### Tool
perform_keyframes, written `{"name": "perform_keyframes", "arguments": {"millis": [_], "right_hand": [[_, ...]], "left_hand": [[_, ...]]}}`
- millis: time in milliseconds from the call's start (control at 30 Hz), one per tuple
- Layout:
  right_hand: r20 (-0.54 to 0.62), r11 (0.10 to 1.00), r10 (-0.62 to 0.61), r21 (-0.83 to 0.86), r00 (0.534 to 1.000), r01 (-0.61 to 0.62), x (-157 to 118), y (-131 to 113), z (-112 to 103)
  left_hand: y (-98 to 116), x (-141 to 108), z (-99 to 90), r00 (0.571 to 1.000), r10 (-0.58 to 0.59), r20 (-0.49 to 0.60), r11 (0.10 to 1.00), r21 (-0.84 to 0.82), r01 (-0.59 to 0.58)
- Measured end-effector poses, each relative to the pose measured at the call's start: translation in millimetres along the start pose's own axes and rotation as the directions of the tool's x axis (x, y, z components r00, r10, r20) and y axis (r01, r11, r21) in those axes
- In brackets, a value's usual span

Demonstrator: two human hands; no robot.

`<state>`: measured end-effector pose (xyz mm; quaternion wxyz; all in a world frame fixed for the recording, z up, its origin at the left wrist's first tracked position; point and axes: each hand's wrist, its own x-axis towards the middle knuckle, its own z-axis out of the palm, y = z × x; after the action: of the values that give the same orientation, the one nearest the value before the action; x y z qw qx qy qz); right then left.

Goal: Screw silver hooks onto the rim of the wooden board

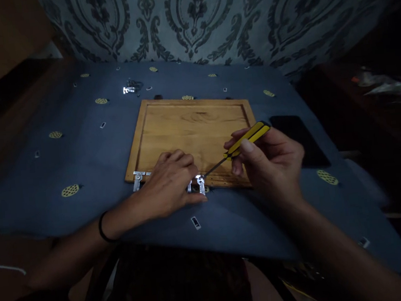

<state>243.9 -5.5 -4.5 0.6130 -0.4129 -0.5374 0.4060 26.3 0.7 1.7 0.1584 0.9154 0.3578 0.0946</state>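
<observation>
The right hand [276,169] gripped a screwdriver [245,141], slanting tip-first down-left to the bracket [201,186] the left hand [166,184] clasped against a board [191,127], on blue cloth [87,154] before a patterned wall [197,20].

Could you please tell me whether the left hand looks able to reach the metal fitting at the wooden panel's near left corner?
Probably yes: the metal fitting lies just beside the left hand, with nothing visible between them, though that hand is at another shiny metal piece.

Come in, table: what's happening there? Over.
Right hand holding yellow-and-black screwdriver to metal hinge. Left hand against hinge, on framed wooden panel. Nothing visibly blocking the screwdriver.
</observation>
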Motion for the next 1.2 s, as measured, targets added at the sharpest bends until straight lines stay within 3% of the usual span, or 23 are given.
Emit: {"name": "perform_keyframes", "arguments": {"millis": [200,667,1200], "right_hand": [[-0.021,1.000,-0.013,-0.005,1.000,0.012,-4.1,-0.4,1.3],[-0.090,1.000,-0.028,-0.008,0.996,0.027,-2.8,-4.5,4.7],[-0.072,0.999,-0.033,-0.046,0.997,0.029,-4.5,-6.1,5.6]], "left_hand": [[2.0,0.0,-3.8,0.999,-0.011,0.037,1.000,0.016,0.010],[-0.9,-0.5,0.7,1.000,0.003,-0.008,1.000,0.004,-0.003],[-0.4,0.0,-0.3,1.000,0.006,0.011,1.000,0.005,-0.006]]}}
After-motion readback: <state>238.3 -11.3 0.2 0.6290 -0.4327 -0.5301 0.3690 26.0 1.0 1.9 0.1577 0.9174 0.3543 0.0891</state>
